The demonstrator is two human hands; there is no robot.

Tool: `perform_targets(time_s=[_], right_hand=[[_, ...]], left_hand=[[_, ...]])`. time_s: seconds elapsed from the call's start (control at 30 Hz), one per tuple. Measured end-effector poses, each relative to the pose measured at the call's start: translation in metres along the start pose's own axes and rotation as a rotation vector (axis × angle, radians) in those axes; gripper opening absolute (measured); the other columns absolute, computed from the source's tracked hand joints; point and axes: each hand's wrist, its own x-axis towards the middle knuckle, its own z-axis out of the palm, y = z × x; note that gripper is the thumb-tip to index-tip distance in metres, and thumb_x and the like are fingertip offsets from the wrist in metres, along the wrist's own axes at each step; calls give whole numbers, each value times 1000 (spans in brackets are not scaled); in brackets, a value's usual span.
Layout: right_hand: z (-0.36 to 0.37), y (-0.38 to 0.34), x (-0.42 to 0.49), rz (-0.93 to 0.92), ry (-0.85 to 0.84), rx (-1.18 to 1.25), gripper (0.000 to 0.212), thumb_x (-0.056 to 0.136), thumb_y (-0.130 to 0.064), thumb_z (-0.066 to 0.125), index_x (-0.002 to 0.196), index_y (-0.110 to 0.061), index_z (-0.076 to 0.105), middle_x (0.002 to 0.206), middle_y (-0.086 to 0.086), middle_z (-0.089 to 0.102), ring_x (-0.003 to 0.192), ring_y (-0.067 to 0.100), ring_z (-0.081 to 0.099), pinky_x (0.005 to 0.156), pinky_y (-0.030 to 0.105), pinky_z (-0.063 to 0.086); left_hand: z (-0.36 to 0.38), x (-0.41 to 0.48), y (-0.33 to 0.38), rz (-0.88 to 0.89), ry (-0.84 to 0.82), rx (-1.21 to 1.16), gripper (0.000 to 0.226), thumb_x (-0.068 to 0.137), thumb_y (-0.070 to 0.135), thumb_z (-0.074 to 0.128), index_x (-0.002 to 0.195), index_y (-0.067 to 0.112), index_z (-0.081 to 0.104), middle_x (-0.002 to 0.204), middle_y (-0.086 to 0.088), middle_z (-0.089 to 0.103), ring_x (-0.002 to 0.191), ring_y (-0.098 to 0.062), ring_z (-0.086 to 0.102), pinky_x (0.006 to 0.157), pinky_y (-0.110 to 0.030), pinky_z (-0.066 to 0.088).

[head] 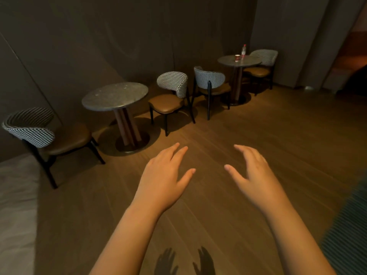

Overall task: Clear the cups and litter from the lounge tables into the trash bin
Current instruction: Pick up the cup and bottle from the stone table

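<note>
Two bare hands reach forward, palms down, above a wooden floor (258, 126), and neither holds anything. The left hand (164, 179) has its fingers straight and close together, with the thumb angled out toward the other hand. The right hand (254, 175) is relaxed, its fingers loosely spread and a little bent, its thumb pointing back at the left. A clear gap lies between the two thumbs. Beneath the forearms, both hands cast dark shadows (184, 261) on the boards.

Ahead and to the left of the left hand stands the near table (115, 96), round with a speckled stone top on a wooden pedestal. A houndstooth-backed chair (29, 132) sits farther left of it, and another (172, 84) just beyond the left hand's fingertips.

Well ahead of the right hand, against the dark wall, is the far table (239, 60), with a chair (209, 77) on its near-left side and one (264, 57) behind it. On its top stand a small red cup (237, 58) and, just behind that, an upright clear bottle (243, 50) with a red cap, both far from either hand.

Striped fabric (349, 235) blurs the edge beyond the right forearm, and a pale surface (15, 195) lies out past the left.
</note>
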Motion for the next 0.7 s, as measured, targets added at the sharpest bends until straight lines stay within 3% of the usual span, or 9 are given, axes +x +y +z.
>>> perform_targets(time_s=[0.2,0.43,0.7], right_hand=[[53,32,170,-51,-8,-10,60,87,-52,51,141,-36,30,142,-17,34,130,2,31,96,19,25],[67,119,365,88,23,-62,56,89,-51,50,139,-33,34,142,-14,35,131,3,31,97,18,26],[33,237,526,222,163,-35,64,81,-63,41,139,-38,32,141,-17,34,120,-10,24,98,19,26]], left_hand=[[66,158,-57,-32,57,-67,64,87,57,39,144,33,25,150,7,28,135,-7,24,107,-27,22],[151,383,-99,20,7,-119,66,88,58,40,146,33,19,152,7,23,137,-9,21,108,-26,17],[238,608,-43,175,-44,-197,65,88,58,40,145,36,18,152,10,22,137,-9,21,109,-32,21]])
